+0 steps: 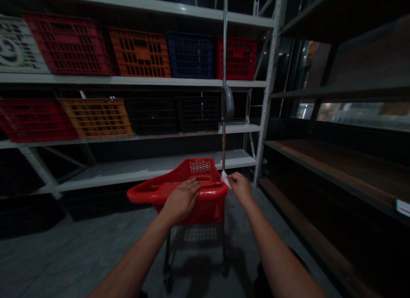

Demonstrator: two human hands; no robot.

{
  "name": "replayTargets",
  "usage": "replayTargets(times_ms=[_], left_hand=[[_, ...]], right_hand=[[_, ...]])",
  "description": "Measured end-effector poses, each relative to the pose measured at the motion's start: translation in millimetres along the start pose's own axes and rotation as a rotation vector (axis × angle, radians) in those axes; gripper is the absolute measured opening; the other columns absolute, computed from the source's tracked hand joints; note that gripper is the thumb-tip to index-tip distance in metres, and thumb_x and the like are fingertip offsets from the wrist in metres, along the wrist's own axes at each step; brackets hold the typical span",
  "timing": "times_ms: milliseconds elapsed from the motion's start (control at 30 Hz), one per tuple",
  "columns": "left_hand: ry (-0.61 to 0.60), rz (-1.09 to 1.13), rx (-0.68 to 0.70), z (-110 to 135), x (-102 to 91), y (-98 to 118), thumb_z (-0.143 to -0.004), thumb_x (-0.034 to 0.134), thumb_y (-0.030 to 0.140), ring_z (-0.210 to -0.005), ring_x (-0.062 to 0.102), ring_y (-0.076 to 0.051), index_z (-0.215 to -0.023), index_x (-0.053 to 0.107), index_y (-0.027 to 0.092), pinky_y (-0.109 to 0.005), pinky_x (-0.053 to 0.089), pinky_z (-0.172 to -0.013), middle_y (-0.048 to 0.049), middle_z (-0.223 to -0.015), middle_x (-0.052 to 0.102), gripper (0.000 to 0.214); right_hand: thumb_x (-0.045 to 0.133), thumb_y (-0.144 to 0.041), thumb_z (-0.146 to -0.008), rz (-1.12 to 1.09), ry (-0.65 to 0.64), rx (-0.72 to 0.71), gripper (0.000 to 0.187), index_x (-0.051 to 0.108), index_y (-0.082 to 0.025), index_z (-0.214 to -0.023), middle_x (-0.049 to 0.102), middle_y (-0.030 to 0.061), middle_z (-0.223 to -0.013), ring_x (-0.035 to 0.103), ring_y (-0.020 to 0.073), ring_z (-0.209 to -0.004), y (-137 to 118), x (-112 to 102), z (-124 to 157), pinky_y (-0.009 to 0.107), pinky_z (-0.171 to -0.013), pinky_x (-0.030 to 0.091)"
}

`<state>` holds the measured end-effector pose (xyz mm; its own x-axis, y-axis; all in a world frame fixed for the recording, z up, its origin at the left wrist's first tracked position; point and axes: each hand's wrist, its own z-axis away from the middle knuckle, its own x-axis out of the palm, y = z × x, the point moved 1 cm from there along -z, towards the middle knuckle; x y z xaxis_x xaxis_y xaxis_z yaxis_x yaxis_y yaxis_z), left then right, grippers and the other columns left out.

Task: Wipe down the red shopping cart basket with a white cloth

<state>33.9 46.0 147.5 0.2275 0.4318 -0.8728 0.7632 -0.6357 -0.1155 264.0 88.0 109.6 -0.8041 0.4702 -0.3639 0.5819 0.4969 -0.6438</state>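
A red plastic shopping cart [200,206] on dark legs with casters stands in front of me. My left hand [183,199] lies over the near rim of its basket, with the fingers hooked across it. My right hand [237,186] is at the basket's right corner, thumb and fingers pinched on a small white wipe [225,179]. The wipe touches the corner, close to the foot of a thin metal pole [223,148] that rises past the shelves. A grey rounded piece [227,103] is fixed midway up the pole.
White metal shelving [134,81] spans the back, holding red, orange, blue, yellow and black crates, such as an orange crate [141,53] and a black crate [198,114]. Wooden shelves [320,157] run along the right. The grey floor [80,255] extends left of the cart.
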Motion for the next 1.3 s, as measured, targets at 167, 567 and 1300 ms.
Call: replayTargets(times_ms=[167,567,1300], left_hand=[[0.005,-0.01,-0.001,14,-4.6,-12,-0.085,0.03,0.026,-0.117,0.044,-0.018,-0.117,0.051,0.016,-0.038,0.034,-0.1,-0.007,-0.122,0.054,0.039],[0.102,-0.144,-0.302,1,-5.0,66,-0.085,0.029,0.038,-0.071,0.061,-0.023,-0.085,0.059,0.013,-0.039,0.042,-0.069,-0.0121,-0.075,0.065,0.039],[0.187,-0.344,-0.264,56,-10.4,25,-0.082,0.037,0.045,-0.052,0.057,-0.017,-0.063,0.062,0.022,-0.028,0.037,-0.055,-0.0025,-0.054,0.062,0.039]], right_hand=[[0.049,-0.013,-0.071,-0.042,-0.112,0.067,0.016,0.065,-0.018,-0.07,0.062,0.0028,-0.072,0.056,0.0153,-0.07,2,5,-3,0.024,-0.065,0.041],[0.056,-0.03,-0.068,-0.683,-0.1,0.217,0.014,0.052,-0.017,-0.064,0.05,-0.0045,-0.056,0.045,0.0099,-0.052,-27,47,46,0.02,-0.051,0.035],[0.048,-0.027,-0.075,-0.639,0.058,0.251,0.016,0.059,-0.015,-0.072,0.058,0.0001,-0.063,0.052,0.0123,-0.057,-86,78,34,0.022,-0.054,0.041]])
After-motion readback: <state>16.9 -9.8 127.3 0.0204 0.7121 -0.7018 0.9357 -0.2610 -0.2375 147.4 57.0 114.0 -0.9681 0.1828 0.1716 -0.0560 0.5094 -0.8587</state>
